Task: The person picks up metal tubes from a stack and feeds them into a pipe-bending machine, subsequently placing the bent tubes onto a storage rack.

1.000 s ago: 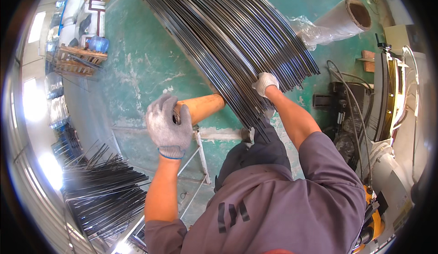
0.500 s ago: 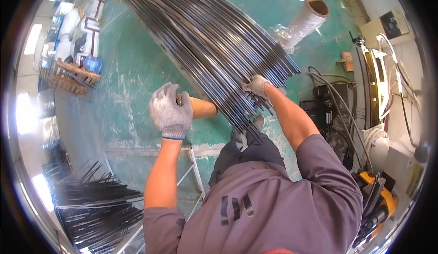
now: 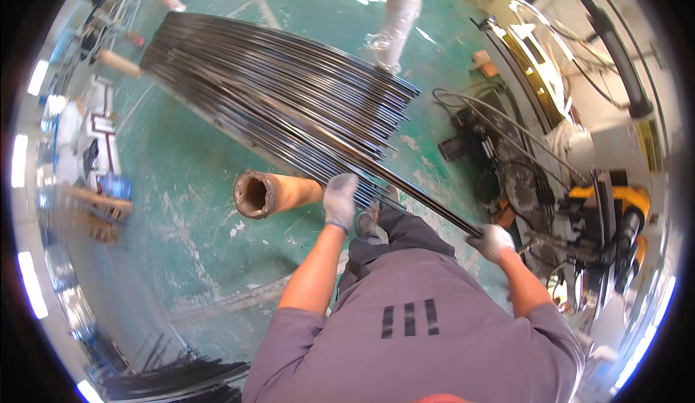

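Observation:
A wide fan of long, thin dark metal rods (image 3: 246, 77) lies slantwise ahead of me, raised off the green floor. My right hand (image 3: 496, 242), in a pale work glove, is closed round the near end of a few pulled-out rods (image 3: 427, 199), which stick out well past the others toward my right side. At the left edge of the pile, by the near rod ends, is my gloved left hand (image 3: 339, 199); its fingers are hidden or blurred. Just left of that hand, a thick brown cardboard tube (image 3: 295, 192) shows its hollow end.
A film-wrapped roll (image 3: 398, 30) stands beyond the pile's right side. Black machinery with cables (image 3: 492, 142) is on the right, with a yellow and black machine (image 3: 615, 208) nearer me. Far left are a wooden pallet (image 3: 94, 211) and a blue water bottle (image 3: 114, 186). More black rods (image 3: 174, 381) lie lower left.
My right hand has drawn a few rods out of the pile toward my right side. My left hand has left the cardboard tube's top and moved right to the rod ends. The view has turned.

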